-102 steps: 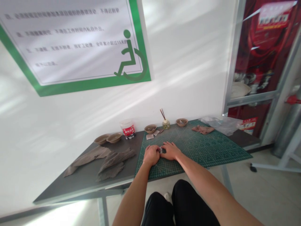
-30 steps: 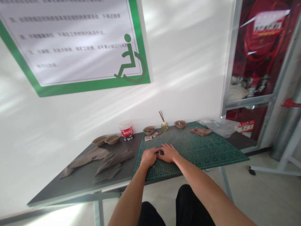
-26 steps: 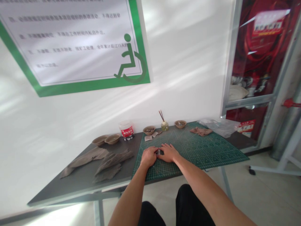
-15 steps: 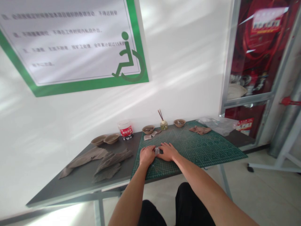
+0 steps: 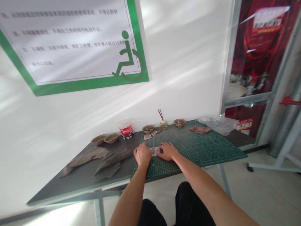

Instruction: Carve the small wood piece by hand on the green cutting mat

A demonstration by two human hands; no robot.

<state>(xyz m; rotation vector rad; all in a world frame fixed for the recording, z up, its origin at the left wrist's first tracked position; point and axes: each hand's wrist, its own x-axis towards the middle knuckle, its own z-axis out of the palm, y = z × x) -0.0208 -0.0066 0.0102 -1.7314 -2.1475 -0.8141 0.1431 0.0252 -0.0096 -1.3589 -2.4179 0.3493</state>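
Observation:
A short, pale strip with a mottled pattern (image 5: 155, 151), perhaps cloth, lies across the green cutting mat (image 5: 195, 147) between my hands. My left hand (image 5: 143, 154) has its fingers closed at the strip's left end. At the other end, my right hand (image 5: 168, 151) holds the strip down, thumb and fingers around its edge. A small dark patch shows beside the right thumb; I cannot make out what it is. Beyond the hands, two pale square pieces (image 5: 148, 137) lie on the mat by a small bowl (image 5: 148, 129) of little items.
Grey-brown cloths (image 5: 110, 163) lie on the dark table (image 5: 56, 188) at left, with two bowls (image 5: 111, 138) and a red-labelled tub (image 5: 126, 129) behind. A jar with sticks (image 5: 164, 125), another bowl (image 5: 179, 122), a crumpled brown cloth (image 5: 200, 129) and plastic bag (image 5: 218, 124) line the back.
My left hand has moved left, away from the right hand, and more of the pale strip now shows between them. The right hand has barely moved.

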